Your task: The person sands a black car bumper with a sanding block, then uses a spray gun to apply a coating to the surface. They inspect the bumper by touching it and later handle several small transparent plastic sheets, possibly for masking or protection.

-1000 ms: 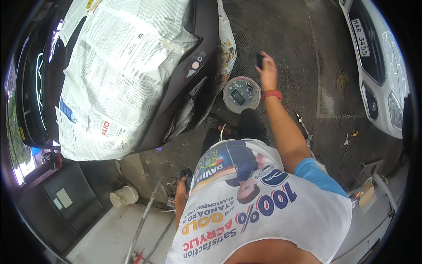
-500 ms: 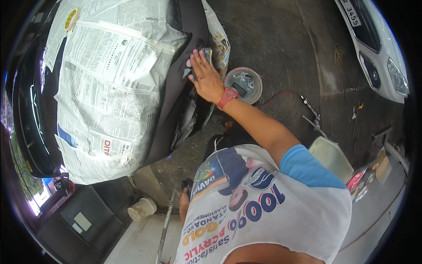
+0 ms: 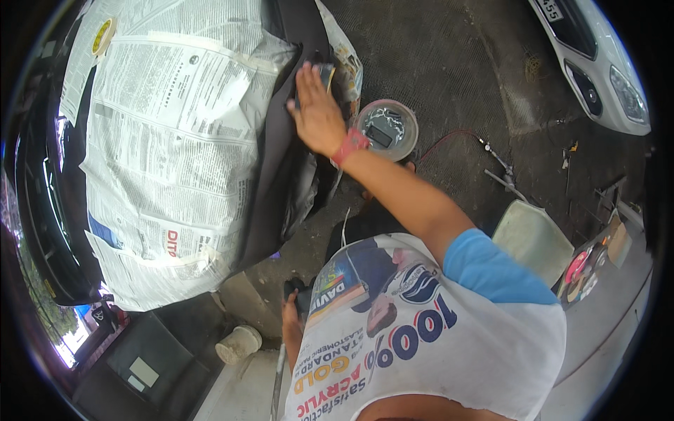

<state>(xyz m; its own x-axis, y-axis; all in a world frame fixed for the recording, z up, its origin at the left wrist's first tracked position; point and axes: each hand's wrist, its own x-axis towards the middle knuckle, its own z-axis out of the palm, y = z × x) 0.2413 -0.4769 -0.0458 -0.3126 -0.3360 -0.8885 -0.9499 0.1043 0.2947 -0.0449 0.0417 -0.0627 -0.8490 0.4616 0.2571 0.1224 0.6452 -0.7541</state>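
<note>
My right hand [image 3: 317, 116], with a red watch on its wrist, lies on the dark edge panel of a car [image 3: 270, 151]. Its fingers are extended and press a small dark sheet, apparently sandpaper [image 3: 326, 72], against the surface; most of it is hidden under the palm. My left hand [image 3: 291, 323] hangs low by my side, partly covered by my shirt. Its fingers curl at a small black thing [image 3: 300, 291] whose kind I cannot make out. Newspaper sheets [image 3: 168, 154] taped down cover the panel left of my right hand.
A round tub of water [image 3: 404, 144] with a dark block [image 3: 379, 136] in it stands right of my right hand. A tape roll [image 3: 104, 35] lies on the newspaper. A pale stool [image 3: 530, 235], a red hose [image 3: 456, 133], a white bucket [image 3: 239, 344] and a white car [image 3: 597, 63] surround me.
My right hand has slid slightly up and left along the panel, covering more of the sheet. My left hand shows a little more beside my shirt. The whole view has shifted a little.
</note>
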